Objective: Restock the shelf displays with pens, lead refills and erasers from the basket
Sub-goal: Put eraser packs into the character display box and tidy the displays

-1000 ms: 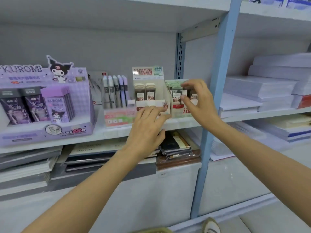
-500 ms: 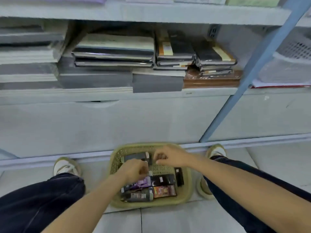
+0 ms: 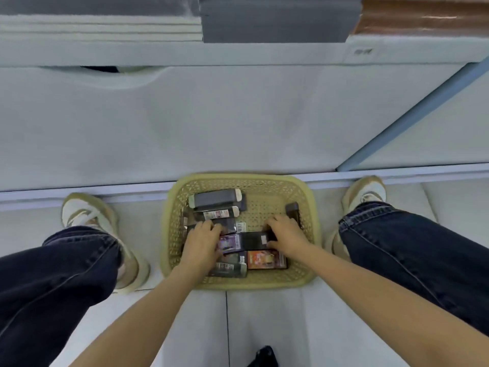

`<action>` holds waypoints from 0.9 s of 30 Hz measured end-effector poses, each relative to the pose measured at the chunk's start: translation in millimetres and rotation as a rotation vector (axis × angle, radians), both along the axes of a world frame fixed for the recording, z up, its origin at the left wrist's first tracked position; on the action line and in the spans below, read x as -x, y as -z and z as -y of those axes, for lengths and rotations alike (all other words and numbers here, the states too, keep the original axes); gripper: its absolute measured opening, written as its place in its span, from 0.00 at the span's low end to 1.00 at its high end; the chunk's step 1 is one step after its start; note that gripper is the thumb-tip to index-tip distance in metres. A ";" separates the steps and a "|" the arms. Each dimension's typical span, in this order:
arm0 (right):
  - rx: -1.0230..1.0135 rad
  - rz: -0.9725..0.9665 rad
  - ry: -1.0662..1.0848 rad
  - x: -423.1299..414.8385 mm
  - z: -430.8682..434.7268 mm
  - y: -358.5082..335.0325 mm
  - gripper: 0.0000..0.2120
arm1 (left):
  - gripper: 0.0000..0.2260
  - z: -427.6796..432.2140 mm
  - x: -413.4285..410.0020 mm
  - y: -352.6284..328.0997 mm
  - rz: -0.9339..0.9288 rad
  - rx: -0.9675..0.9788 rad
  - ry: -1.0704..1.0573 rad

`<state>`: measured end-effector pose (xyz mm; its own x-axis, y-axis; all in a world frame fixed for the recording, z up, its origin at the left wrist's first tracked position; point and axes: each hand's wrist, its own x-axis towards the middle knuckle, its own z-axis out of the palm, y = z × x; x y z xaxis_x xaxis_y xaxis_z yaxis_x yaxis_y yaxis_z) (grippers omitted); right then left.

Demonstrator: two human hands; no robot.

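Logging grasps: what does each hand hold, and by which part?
The right hand grips the black pack by its right end; the left hand touches the purple pack, grip unclear.

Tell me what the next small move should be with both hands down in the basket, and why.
Probably lift the black pack straight up with the right hand: its fingers and thumb curl round that pack's end, and the pack lies flat in the basket. The left hand lies over the purple pack beside it; whether it grips anything is hidden.
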<state>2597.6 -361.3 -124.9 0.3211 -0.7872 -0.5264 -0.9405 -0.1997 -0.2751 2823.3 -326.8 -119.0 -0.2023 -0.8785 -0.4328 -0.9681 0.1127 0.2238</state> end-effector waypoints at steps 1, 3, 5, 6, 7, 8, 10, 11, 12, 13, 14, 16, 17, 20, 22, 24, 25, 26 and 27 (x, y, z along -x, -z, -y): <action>-0.013 0.015 0.008 1.0 1.6 0.6 0.20 | 0.21 0.4 -0.3 0.5 -0.028 -0.009 -0.020; -0.046 0.073 0.027 3.2 5.2 0.2 0.17 | 0.18 -0.1 -1.5 0.0 -0.114 -0.038 -0.069; -0.092 0.189 0.098 5.5 9.7 -4.8 0.13 | 0.14 -0.5 -3.2 -2.2 -0.228 -0.059 -0.132; -0.102 0.253 0.146 7.1 12.8 -9.6 0.11 | 0.13 0.3 -4.5 -4.2 -0.291 -0.061 -0.180; -0.095 0.313 0.190 9.0 16.8 -15.4 0.10 | 0.12 2.1 -5.3 -7.3 -0.346 -0.065 -0.246; -0.080 0.367 0.223 11.7 21.6 -21.5 0.08 | 0.12 4.9 -5.7 -11.3 -0.396 -0.071 -0.321; -0.103 0.459 0.244 16.9 31.2 -34.4 0.07 | 0.10 11.0 -5.9 -19.6 -0.490 -0.085 -0.452; -0.151 0.491 0.225 18.1 34.2 -40.9 0.06 | 0.09 12.4 -5.0 -23.6 -0.529 -0.095 -0.496; -0.213 0.510 0.191 17.5 35.1 -46.6 0.07 | 0.08 12.5 -3.4 -27.4 -0.574 -0.122 -0.523; -0.280 0.524 0.162 14.7 33.7 -51.5 0.07 | 0.08 11.5 -1.9 -30.4 -0.638 -0.171 -0.537; -0.337 0.541 0.153 10.2 30.5 -54.9 0.08 | 0.09 9.0 0.7 -33.8 -0.735 -0.250 -0.544; -0.387 0.591 0.193 -0.5 21.6 -56.3 0.10 | 0.13 1.4 5.7 -37.0 -0.888 -0.413 -0.508; -0.381 0.618 0.226 -5.5 17.6 -55.3 0.13 | 0.16 -1.9 7.4 -37.5 -0.882 -0.433 -0.451; -0.371 0.702 0.327 -16.8 9.2 -51.5 0.18 | 0.14 -10.5 7.4 -35.6 -0.918 -0.458 -0.386; -0.358 0.779 0.404 -20.0 5.8 -49.5 0.17 | 0.09 -14.3 3.9 -36.0 -1.012 -0.524 -0.446; -0.264 0.837 0.483 -21.8 1.6 -46.4 0.11 | 0.08 -15.7 -1.3 -37.9 -1.059 -0.538 -0.539; -0.209 0.837 0.511 -21.8 -1.8 -43.9 0.08 | 0.08 -15.4 -5.0 -38.8 -1.072 -0.530 -0.587; -0.159 0.794 0.507 -20.4 -5.4 -40.4 0.06 | 0.08 -14.7 -9.4 -40.0 -1.079 -0.519 -0.629; -0.125 0.703 0.458 -17.5 -9.7 -35.7 0.06 | 0.07 -14.0 -13.7 -41.4 -1.083 -0.506 -0.657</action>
